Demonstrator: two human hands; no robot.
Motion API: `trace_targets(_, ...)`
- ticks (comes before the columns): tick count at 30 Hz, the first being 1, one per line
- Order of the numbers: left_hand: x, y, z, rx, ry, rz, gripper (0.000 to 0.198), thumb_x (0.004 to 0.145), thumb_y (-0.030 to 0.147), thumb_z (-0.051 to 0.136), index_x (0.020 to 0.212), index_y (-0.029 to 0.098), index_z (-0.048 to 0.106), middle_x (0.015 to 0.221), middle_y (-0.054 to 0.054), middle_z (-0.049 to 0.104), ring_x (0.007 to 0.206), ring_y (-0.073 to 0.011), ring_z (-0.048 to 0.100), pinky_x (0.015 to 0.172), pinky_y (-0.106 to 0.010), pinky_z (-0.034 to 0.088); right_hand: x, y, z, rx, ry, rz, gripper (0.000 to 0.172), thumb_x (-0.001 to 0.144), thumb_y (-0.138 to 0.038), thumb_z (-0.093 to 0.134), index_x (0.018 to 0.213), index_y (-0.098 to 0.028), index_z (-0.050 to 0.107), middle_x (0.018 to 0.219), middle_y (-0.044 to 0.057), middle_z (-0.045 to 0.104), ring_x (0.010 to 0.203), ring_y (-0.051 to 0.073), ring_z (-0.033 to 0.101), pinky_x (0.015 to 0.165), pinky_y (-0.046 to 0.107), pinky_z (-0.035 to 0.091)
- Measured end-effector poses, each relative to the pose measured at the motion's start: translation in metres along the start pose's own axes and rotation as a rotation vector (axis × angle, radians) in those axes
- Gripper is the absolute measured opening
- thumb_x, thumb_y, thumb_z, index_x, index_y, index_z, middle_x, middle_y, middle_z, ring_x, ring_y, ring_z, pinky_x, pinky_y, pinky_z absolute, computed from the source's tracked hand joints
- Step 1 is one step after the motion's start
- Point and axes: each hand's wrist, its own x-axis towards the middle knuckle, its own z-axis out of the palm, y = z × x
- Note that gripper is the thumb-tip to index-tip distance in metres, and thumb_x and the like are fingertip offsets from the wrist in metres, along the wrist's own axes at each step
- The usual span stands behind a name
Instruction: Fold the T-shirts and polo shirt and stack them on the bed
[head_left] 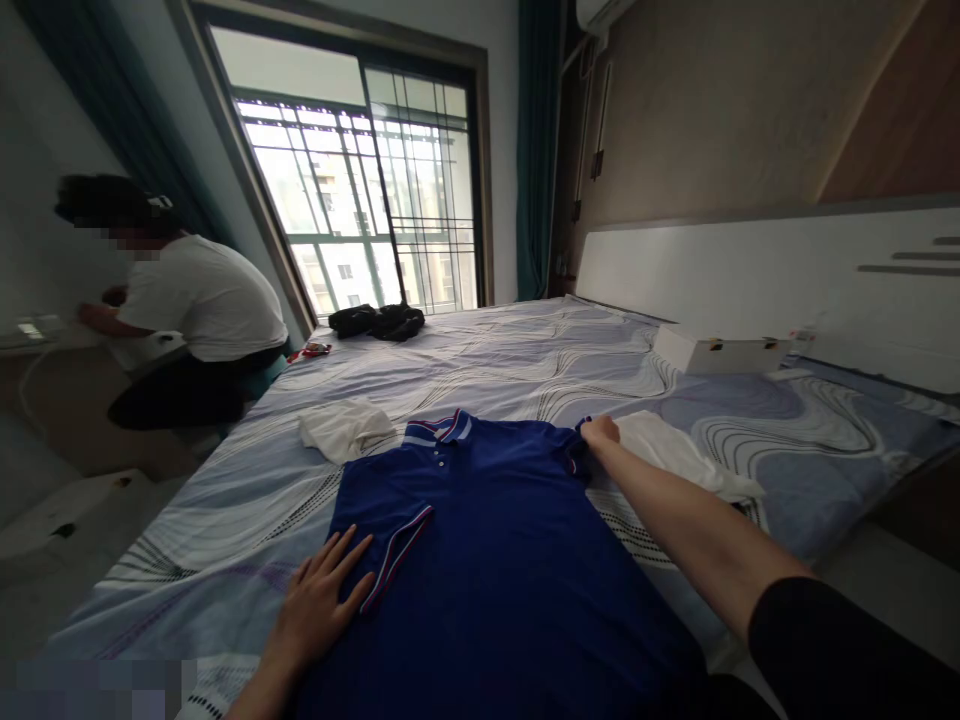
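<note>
A blue polo shirt with a striped collar lies spread on the bed, collar pointing away from me. Its left sleeve is folded inward over the body, the striped cuff slanting across the front. My left hand lies flat with fingers spread on that side of the shirt, beside the cuff. At the far right, my right hand is closed on the cuff of the other sleeve. White cloth lies just beyond my right hand, and another white cloth is left of the collar.
The patterned bedsheet surrounds the shirt. A white box stands near the headboard. Dark clothing lies at the bed's far edge, near the window. A person in a white shirt sits at the left, bent toward a table.
</note>
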Motion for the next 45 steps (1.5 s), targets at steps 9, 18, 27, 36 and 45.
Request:
trace_targets(9, -0.001, 0.004, -0.003, -0.001, 0.003, 0.007, 0.059, 0.092, 0.057, 0.042, 0.146, 0.034, 0.048, 0.159, -0.003, 0.04, 0.147, -0.029, 0.035, 0.117, -0.054, 0.032, -0.053, -0.056, -0.004, -0.071, -0.235, -0.732, 0.033, 0.085, -0.023, 0.063, 0.117, -0.015, 0.068, 0.11, 0.007, 0.068, 0.101, 0.017, 0.06, 0.093, 0.025, 0.041)
trace_targets(18, -0.002, 0.003, -0.001, -0.007, 0.029, 0.017, 0.057, 0.092, 0.056, 0.045, 0.144, 0.035, 0.05, 0.158, -0.003, 0.042, 0.146, -0.0283, 0.038, 0.117, -0.052, 0.032, -0.159, 0.0, 0.077, -0.48, -0.135, -0.821, 0.033, 0.098, -0.02, 0.043, 0.124, -0.012, 0.06, 0.115, 0.019, 0.063, 0.106, 0.03, 0.056, 0.089, 0.04, 0.045)
trace_targets(27, -0.004, 0.007, -0.004, -0.028, 0.026, 0.01, 0.056, 0.092, 0.056, 0.046, 0.144, 0.035, 0.051, 0.158, -0.004, 0.041, 0.147, -0.03, 0.036, 0.116, -0.054, 0.032, -0.156, -0.002, 0.037, -0.479, -0.249, -1.13, 0.029, 0.097, -0.021, 0.043, 0.114, -0.016, 0.067, 0.109, 0.015, 0.064, 0.102, 0.029, 0.057, 0.089, 0.039, 0.042)
trace_targets(36, -0.005, 0.01, -0.006, -0.044, 0.013, -0.006, 0.056, 0.092, 0.054, 0.047, 0.144, 0.034, 0.05, 0.159, -0.005, 0.04, 0.147, -0.03, 0.035, 0.117, -0.056, 0.029, -0.171, -0.006, 0.071, -0.436, -0.293, -1.063, 0.042, 0.1, -0.03, 0.042, 0.137, -0.015, 0.057, 0.119, 0.016, 0.063, 0.106, 0.027, 0.057, 0.092, 0.037, 0.044)
trace_targets(45, -0.018, 0.016, -0.013, -0.051, 0.12, 0.127, 0.054, 0.092, 0.053, 0.049, 0.142, 0.034, 0.054, 0.158, -0.005, 0.041, 0.149, -0.0316, 0.031, 0.121, -0.059, 0.018, -0.184, -0.006, 0.095, -0.247, -0.282, -0.997, 0.053, 0.102, -0.041, 0.038, 0.154, -0.028, 0.038, 0.16, 0.008, 0.037, 0.146, 0.027, 0.032, 0.117, 0.047, 0.026)
